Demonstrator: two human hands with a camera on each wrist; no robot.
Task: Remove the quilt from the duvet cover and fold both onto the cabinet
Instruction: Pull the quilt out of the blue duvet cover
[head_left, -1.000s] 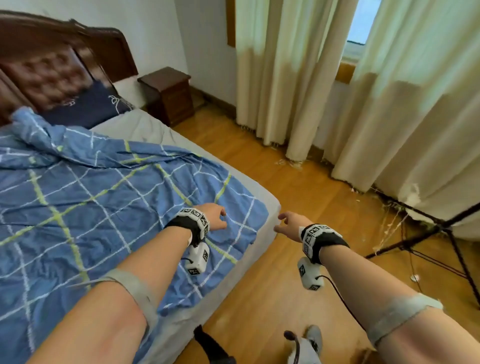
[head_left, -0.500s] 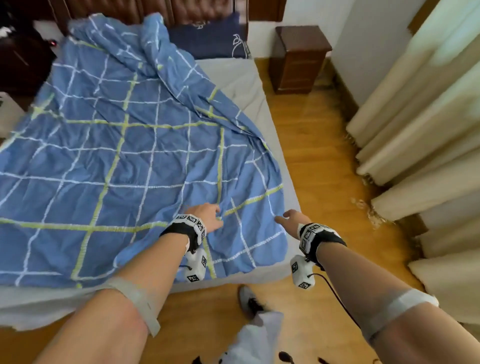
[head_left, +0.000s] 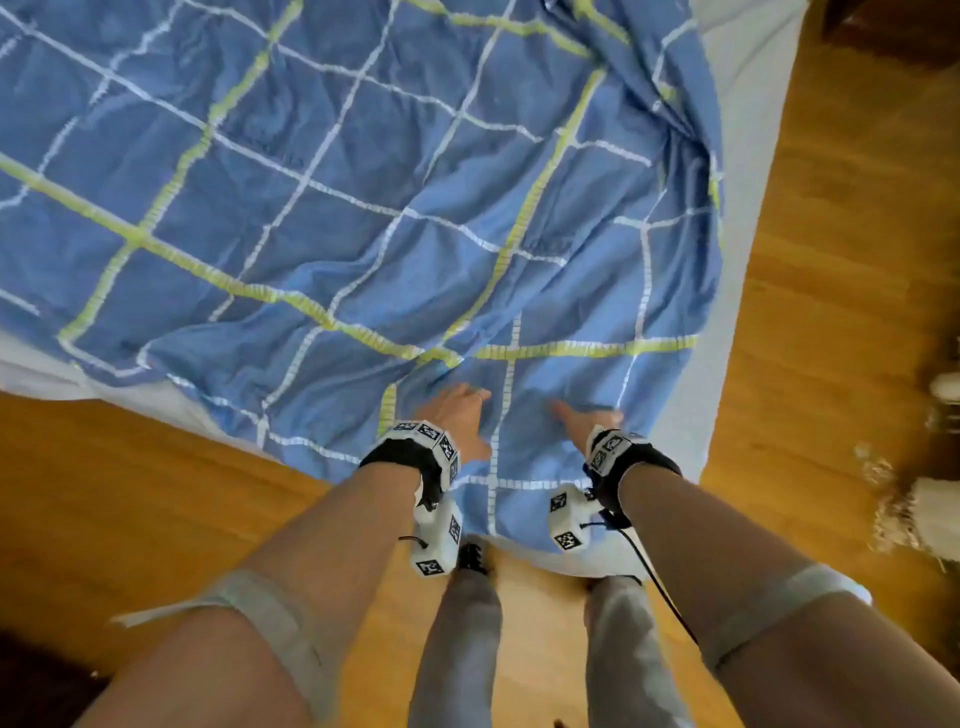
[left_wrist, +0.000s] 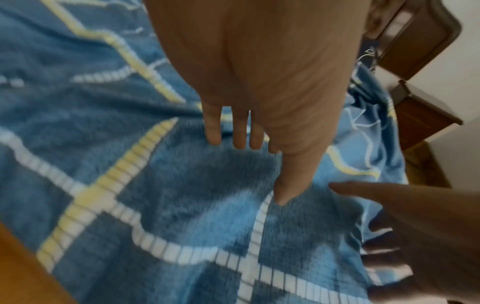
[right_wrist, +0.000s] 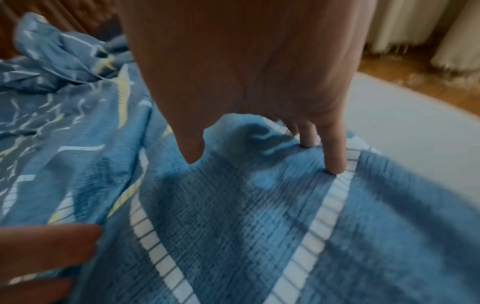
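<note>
I stand at the corner of the bed (head_left: 753, 171), looking straight down, with both of my hands laid on the duvet cover (head_left: 363, 208) near its closest corner. The cover is blue with a grid of white and yellow-green lines, and it lies spread and wrinkled across the pale mattress sheet, its near corner hanging a little past the edge of the bed toward my legs. My left hand (head_left: 460, 418) lies on the fabric with its fingers (left_wrist: 214, 131) straight and slightly spread, the thumb stretched out toward my other hand; it holds nothing, only touches the cloth. My right hand (head_left: 587, 421) is just beside it, close to the right edge of the cover, and its fingers (right_wrist: 335, 156) reach down into the fabric, which is bunched into a small fold between the thumb and the fingers. The wrist views are blurred, so I cannot tell whether that fold is truly pinched or merely pushed up. The two hands are near each other but not touching. The wooden floor (head_left: 831, 312) shows on both sides of the bed corner, and my grey trouser legs (head_left: 462, 649) stand right against it. A dark wooden nightstand (left_wrist: 420, 115) is visible beyond the bed in the left wrist view.
</note>
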